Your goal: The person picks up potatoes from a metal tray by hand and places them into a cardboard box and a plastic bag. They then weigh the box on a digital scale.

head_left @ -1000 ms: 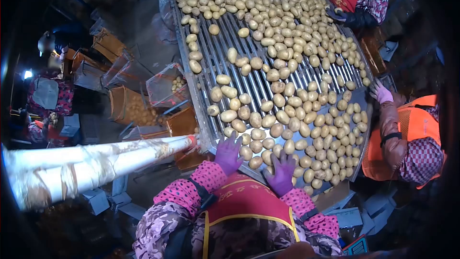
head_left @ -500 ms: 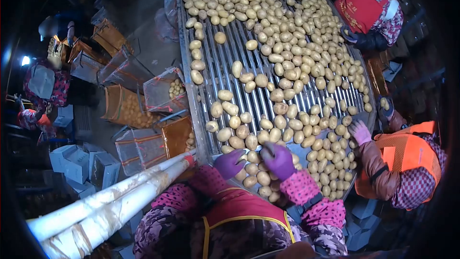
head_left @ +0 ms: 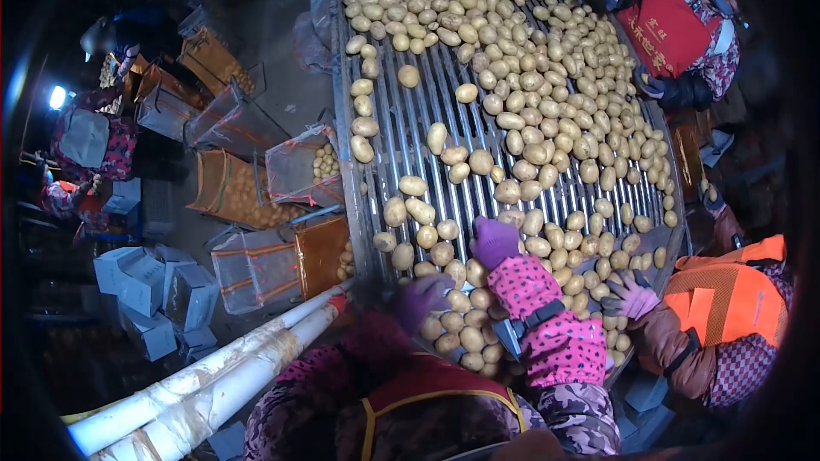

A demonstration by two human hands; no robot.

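Many yellow-brown potatoes (head_left: 530, 132) lie on a bed of metal rollers (head_left: 410, 137). My right hand (head_left: 495, 243), in a purple glove, reaches forward over the potatoes near the front of the rollers. Its fingers bend down away from me, so whatever they touch or hold is hidden. My left hand (head_left: 423, 300), in a purple glove too, is at the near left corner, beside a cluster of potatoes (head_left: 465, 324). Its fingers point right and look slightly apart; no potato shows in them.
A co-worker in an orange vest (head_left: 726, 290) stands at the right, a gloved hand (head_left: 630, 294) over the potatoes. Another, in a red apron (head_left: 670, 26), stands farther back. White pipes (head_left: 213, 367), mesh sacks (head_left: 231, 188) and boxes (head_left: 141, 290) are at the left.
My right hand has moved forward over the potatoes, away from my body. My left hand has shifted slightly down and right. The orange-vested co-worker's hand has come nearer.
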